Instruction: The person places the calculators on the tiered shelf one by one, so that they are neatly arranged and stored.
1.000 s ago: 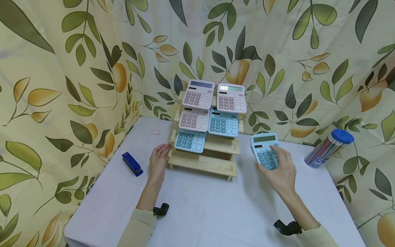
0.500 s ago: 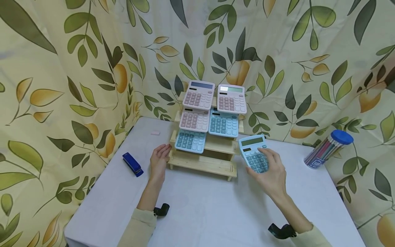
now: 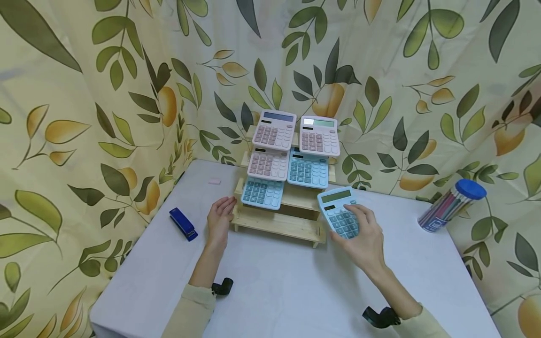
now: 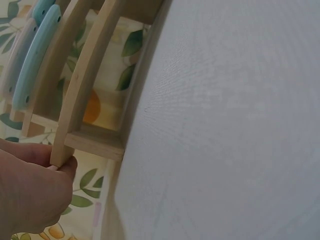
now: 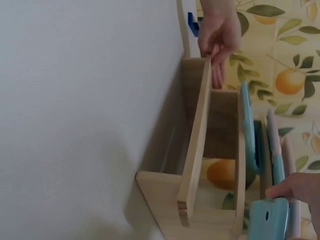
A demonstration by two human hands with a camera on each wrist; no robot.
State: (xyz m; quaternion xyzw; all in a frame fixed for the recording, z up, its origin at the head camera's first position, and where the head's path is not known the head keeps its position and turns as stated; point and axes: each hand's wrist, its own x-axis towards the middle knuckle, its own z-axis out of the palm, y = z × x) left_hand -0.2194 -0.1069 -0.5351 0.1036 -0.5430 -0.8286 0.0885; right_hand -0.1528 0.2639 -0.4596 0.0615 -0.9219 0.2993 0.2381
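My right hand [image 3: 361, 232] grips a blue calculator [image 3: 336, 211] by its lower part and holds it tilted just off the right end of the wooden stepped rack [image 3: 279, 223]. In the right wrist view the same calculator [image 5: 267, 220] shows edge-on beside the rack [image 5: 197, 150]. The fingers of my left hand [image 3: 220, 217] rest, fairly straight, against the rack's left end. Two pink calculators [image 3: 296, 131] stand on the top step. A pink one [image 3: 267, 164] and a blue one [image 3: 308, 170] are on the middle step. Another blue calculator [image 3: 262, 192] is on the lower left.
A blue stapler [image 3: 183, 224] lies on the white table [image 3: 274, 291] to the left. A small pink eraser [image 3: 214, 180] is behind it. A clear tub of pencils with a blue lid [image 3: 450, 205] lies at the right. Leaf-print cloth [image 3: 84, 117] surrounds the table.
My right hand has carried the blue calculator leftward, from the open table to the rack's right end. The left hand has stayed at the rack's left end.
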